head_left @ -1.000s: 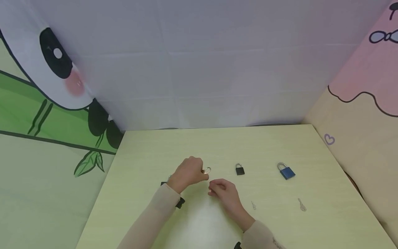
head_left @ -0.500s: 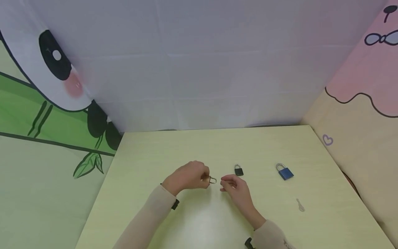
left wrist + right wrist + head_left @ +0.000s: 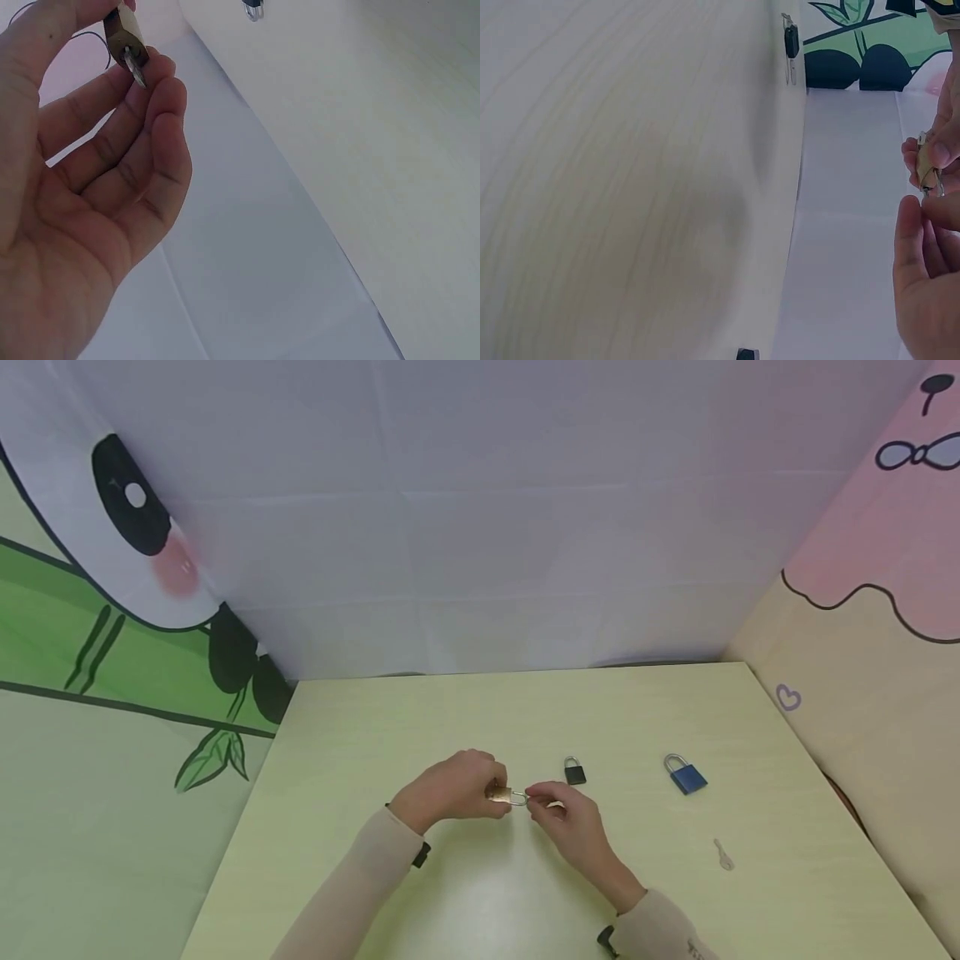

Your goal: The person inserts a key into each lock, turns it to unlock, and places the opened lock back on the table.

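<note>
My left hand (image 3: 453, 785) grips a small brass padlock (image 3: 500, 794) above the table, its shackle (image 3: 519, 798) pointing right. Seen from the left wrist, the padlock (image 3: 124, 34) has a key (image 3: 136, 69) sticking out of its bottom. The thumb and fingertips of my right hand (image 3: 572, 827) pinch the shackle's rounded end. Whether the shackle is locked or released cannot be made out. In the right wrist view the brass body (image 3: 925, 165) shows between both hands, with the right hand (image 3: 922, 277) below it.
A black padlock (image 3: 575, 774) lies just beyond the right hand. Farther right are a blue padlock (image 3: 687, 778) and a loose key (image 3: 723, 855). Another dark padlock (image 3: 791, 42) appears near the table's edge in the right wrist view. Fabric walls surround the table (image 3: 360, 718).
Both hands have shifted right, and the padlock has come lower. My right fingertips, apart from the shackle half a second ago, have moved left and now meet its end.
</note>
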